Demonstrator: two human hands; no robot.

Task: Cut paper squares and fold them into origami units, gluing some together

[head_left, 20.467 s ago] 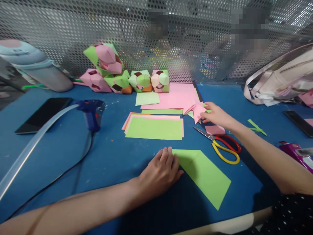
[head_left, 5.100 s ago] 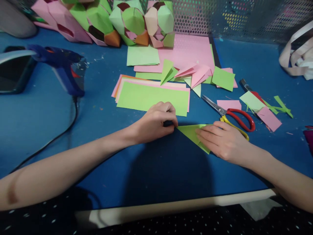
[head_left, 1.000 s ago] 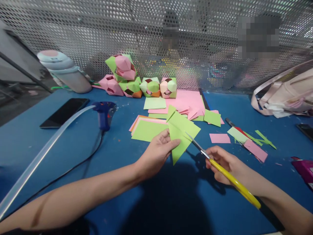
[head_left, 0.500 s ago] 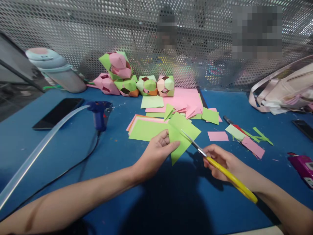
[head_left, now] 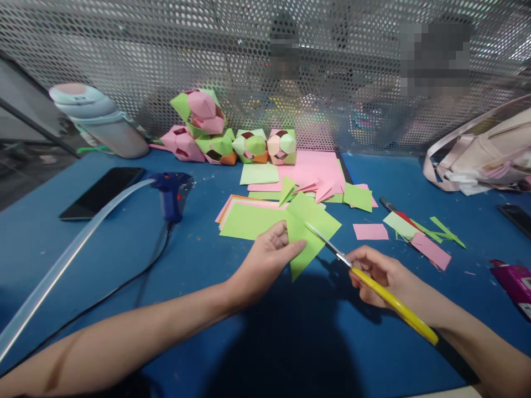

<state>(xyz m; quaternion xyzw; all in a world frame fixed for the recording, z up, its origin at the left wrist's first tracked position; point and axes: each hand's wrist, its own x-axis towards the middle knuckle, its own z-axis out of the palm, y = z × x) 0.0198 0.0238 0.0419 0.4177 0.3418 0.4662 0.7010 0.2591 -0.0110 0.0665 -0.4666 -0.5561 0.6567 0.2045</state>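
Observation:
My left hand (head_left: pixel 271 254) pinches a green sheet of paper (head_left: pixel 317 221) by its left side, thumb on top. In my right hand (head_left: pixel 381 276) is a pair of scissors (head_left: pixel 384 290) with yellow handles. Their blades lie over the green sheet, the tip near its middle; I cannot tell how far the lower blade reaches beneath. Behind my left hand rests a stack of green, pink and orange paper (head_left: pixel 249 221). Folded pink paper pieces (head_left: pixel 327 189) and a small green sheet (head_left: pixel 357 197) lie beyond the held sheet.
Folded paper shapes (head_left: pixel 219 146) stand along the perforated metal screen (head_left: pixel 232 61). At left are a blue glue gun (head_left: pixel 171 196) with its glue stick and cord, a phone (head_left: pixel 102 193) and a bottle (head_left: pixel 103 121). Paper scraps (head_left: pixel 431 249), a purple object (head_left: pixel 514 284) and a bag (head_left: pixel 489 143) are at right.
The scissor tip has shifted very slightly left and down on the green sheet. The whole view has moved a little; both hands keep their hold.

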